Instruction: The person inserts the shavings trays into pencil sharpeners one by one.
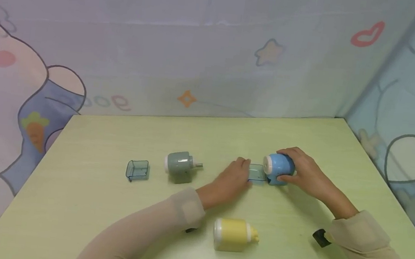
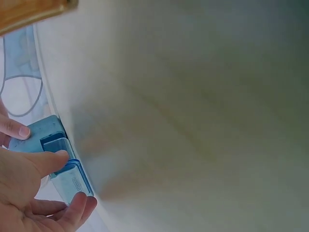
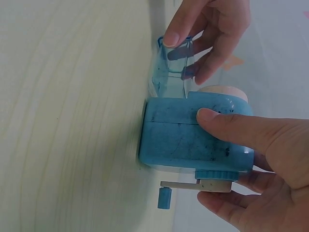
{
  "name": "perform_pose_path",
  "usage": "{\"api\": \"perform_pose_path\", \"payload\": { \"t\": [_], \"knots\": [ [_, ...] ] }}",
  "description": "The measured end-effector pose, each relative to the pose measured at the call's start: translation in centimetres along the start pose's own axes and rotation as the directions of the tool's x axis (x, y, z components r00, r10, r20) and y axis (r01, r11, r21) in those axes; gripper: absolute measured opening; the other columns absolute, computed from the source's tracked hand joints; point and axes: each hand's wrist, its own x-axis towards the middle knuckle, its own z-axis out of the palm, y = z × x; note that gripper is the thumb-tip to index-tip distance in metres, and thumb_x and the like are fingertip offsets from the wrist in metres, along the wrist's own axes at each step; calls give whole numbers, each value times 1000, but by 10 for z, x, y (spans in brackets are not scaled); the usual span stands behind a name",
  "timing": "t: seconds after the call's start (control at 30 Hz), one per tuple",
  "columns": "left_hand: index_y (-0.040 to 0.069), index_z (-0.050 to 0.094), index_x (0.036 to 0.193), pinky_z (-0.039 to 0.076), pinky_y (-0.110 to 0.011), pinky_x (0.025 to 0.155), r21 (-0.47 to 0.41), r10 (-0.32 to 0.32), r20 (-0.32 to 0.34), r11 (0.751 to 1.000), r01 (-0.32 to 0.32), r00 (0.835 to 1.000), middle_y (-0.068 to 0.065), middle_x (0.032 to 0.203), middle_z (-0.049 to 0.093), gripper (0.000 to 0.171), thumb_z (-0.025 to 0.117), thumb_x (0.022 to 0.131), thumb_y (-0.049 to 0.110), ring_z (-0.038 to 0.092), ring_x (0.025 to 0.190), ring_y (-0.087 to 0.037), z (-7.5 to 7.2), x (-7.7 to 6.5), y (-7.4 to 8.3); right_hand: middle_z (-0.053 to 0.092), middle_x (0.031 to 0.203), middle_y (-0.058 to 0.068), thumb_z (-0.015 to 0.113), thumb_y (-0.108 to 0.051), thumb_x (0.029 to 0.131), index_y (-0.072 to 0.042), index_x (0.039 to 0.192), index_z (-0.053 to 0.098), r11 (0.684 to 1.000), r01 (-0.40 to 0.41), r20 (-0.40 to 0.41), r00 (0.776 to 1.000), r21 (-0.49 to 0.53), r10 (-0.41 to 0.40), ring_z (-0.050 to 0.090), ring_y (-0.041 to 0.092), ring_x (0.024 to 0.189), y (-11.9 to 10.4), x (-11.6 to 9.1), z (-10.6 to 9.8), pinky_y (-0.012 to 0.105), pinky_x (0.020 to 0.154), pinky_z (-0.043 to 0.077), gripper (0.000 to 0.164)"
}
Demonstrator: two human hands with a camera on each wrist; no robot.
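A blue crank pencil sharpener [image 1: 281,164] stands at the right of the table, its white round face turned to the left. My right hand [image 1: 307,173] grips its body from the right, with the thumb on its near side. The crank handle [image 3: 178,185] sticks out beside that hand's fingers in the right wrist view. My left hand [image 1: 230,180] pinches the outer end of a clear bluish shavings drawer [image 3: 169,83] between thumb and fingers. The drawer's other end meets the sharpener's lower part, and most of its length shows outside the body.
A grey-green crank sharpener [image 1: 179,163] sits left of my left hand. Farther left lies a loose clear drawer [image 1: 137,170]. A yellow sharpener-like body with a white rim [image 1: 232,234] is near the front, between my forearms. The table [image 1: 81,209] meets a printed cloth backdrop behind.
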Motion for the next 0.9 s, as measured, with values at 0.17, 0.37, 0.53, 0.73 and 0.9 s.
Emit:
{"api": "perform_pose_path", "payload": {
  "t": [0.17, 0.37, 0.53, 0.73, 0.9],
  "knots": [
    [-10, 38, 127, 37, -22, 90, -2, 7, 0, 1000, -7, 1000, -16, 118, 48, 63, 59, 89, 35, 48, 103, -20, -2, 4, 4, 48, 113, 20, 79, -4, 67, 5, 120, 45, 1000, 8, -9, 1000, -3, -8, 47, 35, 100, 1, 0, 1, 55, 80, 42, 64],
    [-10, 38, 128, 37, -22, 90, -18, 17, -14, 1000, -18, 1000, -15, 117, 48, 64, 59, 88, 35, 47, 102, -19, -1, 8, 6, 48, 113, 20, 79, -5, 67, 5, 120, 45, 1000, 4, -5, 1000, -5, -4, 47, 35, 100, 1, 0, 1, 54, 81, 42, 64],
    [-9, 39, 127, 37, -22, 89, -40, 20, -27, 999, -21, 999, -14, 114, 48, 62, 60, 88, 34, 47, 99, -18, 0, 10, 5, 47, 115, 20, 78, -5, 68, 5, 121, 44, 1000, -18, 7, 1000, -1, 18, 47, 35, 101, 2, 0, 2, 54, 81, 42, 64],
    [-8, 38, 128, 37, -21, 88, -69, 19, -22, 997, -21, 1000, -14, 115, 47, 62, 59, 88, 35, 46, 99, -17, 0, 13, 5, 47, 115, 20, 78, -5, 68, 4, 121, 44, 1000, -22, 11, 1000, 0, 22, 47, 35, 101, 3, 0, 2, 54, 82, 42, 64],
    [-8, 39, 128, 38, -21, 86, -86, 43, -42, 995, -47, 998, -14, 113, 48, 64, 60, 87, 37, 47, 96, -17, 2, 17, 6, 46, 116, 20, 78, -5, 69, 4, 122, 43, 1000, -24, 16, 1000, -4, 24, 46, 35, 101, 2, 0, 1, 54, 81, 42, 64]
  ]
}}
